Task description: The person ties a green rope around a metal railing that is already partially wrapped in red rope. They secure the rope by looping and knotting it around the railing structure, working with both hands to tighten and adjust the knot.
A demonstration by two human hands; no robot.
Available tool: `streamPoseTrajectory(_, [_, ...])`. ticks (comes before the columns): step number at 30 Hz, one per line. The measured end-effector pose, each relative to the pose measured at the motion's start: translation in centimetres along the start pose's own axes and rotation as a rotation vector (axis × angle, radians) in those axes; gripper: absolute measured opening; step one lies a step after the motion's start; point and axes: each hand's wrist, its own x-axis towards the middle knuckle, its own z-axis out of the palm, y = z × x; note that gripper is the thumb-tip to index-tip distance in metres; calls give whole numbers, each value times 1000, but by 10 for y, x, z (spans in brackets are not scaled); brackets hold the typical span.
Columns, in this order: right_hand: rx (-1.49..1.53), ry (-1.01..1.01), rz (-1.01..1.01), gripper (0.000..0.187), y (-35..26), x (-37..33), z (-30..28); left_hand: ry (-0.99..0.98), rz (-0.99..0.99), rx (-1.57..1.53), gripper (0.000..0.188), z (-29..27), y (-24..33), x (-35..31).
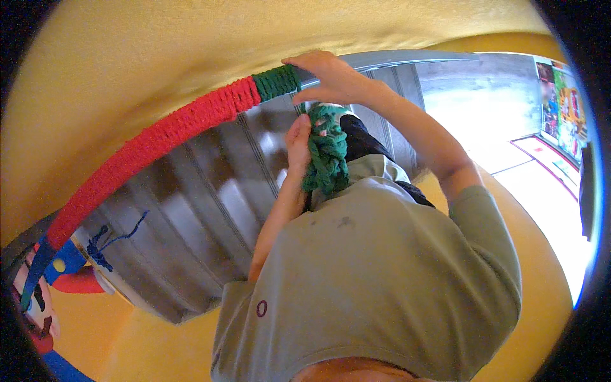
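A curved grey metal handrail [407, 58] is wound with red yarn [159, 135] along much of its length. Next to the red comes a short band of green yarn [277, 83]. My right hand [331, 77] is closed around the rail at the end of the green band, fingers over the top and thumb below. Just beneath, my left hand [298, 143] has its fingers pressed together on a green strand that runs down from the band. Against it hangs a thick, looped green yarn bundle [329, 159], in front of my body. My left fingertips are partly hidden.
Grey stair steps [210, 216] run below the rail. A tangle of blue yarn [102, 248] lies at the lower left, by a painted cartoon figure [39, 293]. A yellow wall [191, 38] rises beyond the rail. Colourful posters [563, 108] stand at the far right.
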Motion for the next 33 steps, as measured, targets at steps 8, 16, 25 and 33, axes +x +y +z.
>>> streamPoseTrajectory(8, [-31,-214,14,57,9,11,1,-21,-26,-72,25,-12,-4,1])
streamPoseTrajectory(16, [-197,-57,-45,61,13,0,13,62,14,99,25,-29,18,13])
streamPoseTrajectory(25, [-255,99,-235,79,34,0,34,-10,-5,290,27,-33,38,-7])
streamPoseTrajectory(33, [-515,306,-199,62,41,-3,41,39,34,314,28,-12,41,-12])
